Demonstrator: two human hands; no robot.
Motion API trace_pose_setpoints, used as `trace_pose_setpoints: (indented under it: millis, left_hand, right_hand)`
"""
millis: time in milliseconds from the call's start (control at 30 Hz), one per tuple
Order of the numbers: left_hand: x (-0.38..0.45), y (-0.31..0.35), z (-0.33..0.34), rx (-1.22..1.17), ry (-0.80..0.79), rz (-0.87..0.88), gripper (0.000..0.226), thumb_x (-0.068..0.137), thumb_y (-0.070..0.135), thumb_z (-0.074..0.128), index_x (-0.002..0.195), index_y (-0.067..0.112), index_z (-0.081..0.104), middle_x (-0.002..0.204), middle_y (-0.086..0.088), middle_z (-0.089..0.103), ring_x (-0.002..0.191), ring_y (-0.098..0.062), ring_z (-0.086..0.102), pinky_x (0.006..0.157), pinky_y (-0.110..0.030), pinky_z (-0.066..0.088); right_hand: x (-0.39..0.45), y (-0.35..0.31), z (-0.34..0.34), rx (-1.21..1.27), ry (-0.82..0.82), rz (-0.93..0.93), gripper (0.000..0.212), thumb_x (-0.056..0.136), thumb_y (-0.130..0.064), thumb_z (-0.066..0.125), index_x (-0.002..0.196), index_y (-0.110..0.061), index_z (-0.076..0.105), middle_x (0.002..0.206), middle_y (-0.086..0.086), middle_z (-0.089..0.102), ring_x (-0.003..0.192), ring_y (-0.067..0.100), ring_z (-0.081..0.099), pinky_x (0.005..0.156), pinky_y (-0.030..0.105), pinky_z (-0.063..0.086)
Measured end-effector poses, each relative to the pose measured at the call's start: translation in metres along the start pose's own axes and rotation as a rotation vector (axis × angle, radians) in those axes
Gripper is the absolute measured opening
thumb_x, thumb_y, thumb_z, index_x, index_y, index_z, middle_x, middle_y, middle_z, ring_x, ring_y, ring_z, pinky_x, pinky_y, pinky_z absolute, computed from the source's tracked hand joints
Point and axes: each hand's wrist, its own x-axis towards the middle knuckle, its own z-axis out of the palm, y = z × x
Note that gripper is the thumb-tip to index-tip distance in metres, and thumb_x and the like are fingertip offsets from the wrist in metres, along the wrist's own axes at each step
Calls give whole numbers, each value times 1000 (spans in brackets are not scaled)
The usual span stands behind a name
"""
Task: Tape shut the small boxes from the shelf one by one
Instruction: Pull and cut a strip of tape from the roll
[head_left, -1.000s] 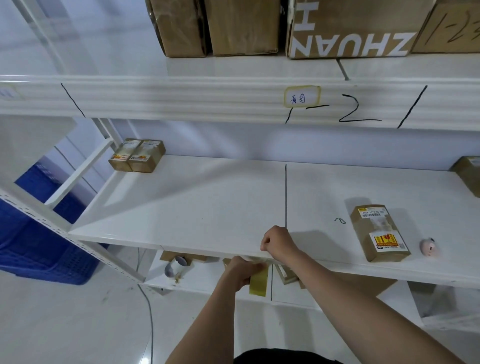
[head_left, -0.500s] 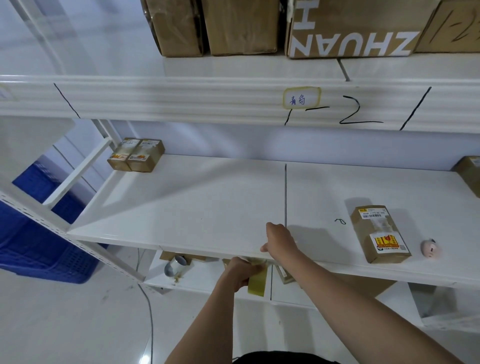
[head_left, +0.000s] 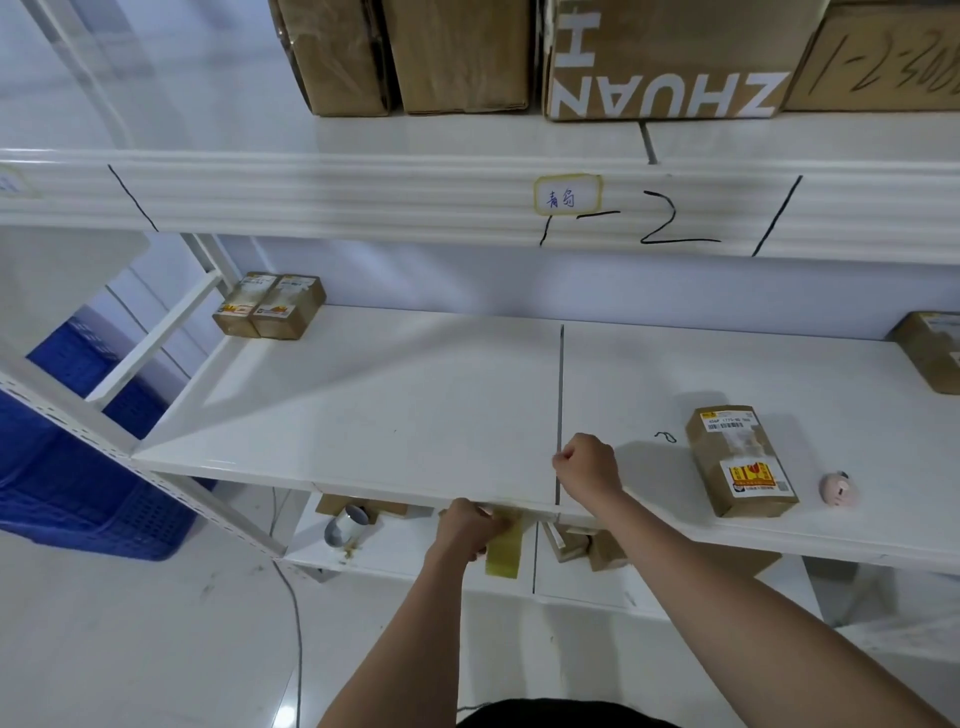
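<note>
Gripping a yellowish tape roll just below the front lip of the middle shelf, your left hand has its fingers curled round it, while your right hand is drawn into a fist above the shelf edge, seemingly pinching a strip pulled from the roll, though the strip itself is too faint to confirm. No box sits between your hands: the nearest small box lies well to the right on that shelf, beside a small pink object, and a pair of small boxes rests at the far left corner. A loose strip could likely fold onto itself, snag the shelf edge or stick to your fingers before any flap is reached. Readable writing: "ZHUAN" upside down on a large carton above, a handwritten tag in Chinese characters, a marker "2" on the shelf beam, and barcode stickers too small to read.
</note>
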Motion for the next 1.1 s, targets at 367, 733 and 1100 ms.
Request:
trace_pose_setpoints:
  millis: [367, 733, 1100]
  left_hand:
    - [-29, 51, 48, -179, 175, 157, 19, 96, 27, 55, 95, 9, 60, 85, -6, 61, 76, -23, 59, 68, -30, 44]
    - [-44, 39, 79, -536, -408, -301, 16, 104, 2, 40, 90, -1, 48, 91, -22, 60, 66, -30, 53, 51, -33, 54]
    - [-26, 46, 84, -604, -420, -329, 18, 105, 5, 41, 93, -2, 53, 105, -22, 54, 79, -36, 59, 49, -38, 60]
  right_hand:
    - [-44, 60, -10, 601, -122, 504, 21, 87, -16, 58, 69, -9, 66, 58, 6, 60, 50, 22, 52, 52, 28, 42]
    - [-49, 101, 14, 944, -324, 858, 9, 91, -3, 64, 96, -10, 65, 75, 6, 54, 65, 19, 51, 72, 36, 58]
    - [-24, 103, 23, 944, -428, 1000, 33, 78, 4, 80, 103, -9, 64, 88, 7, 51, 74, 20, 49, 60, 38, 53]
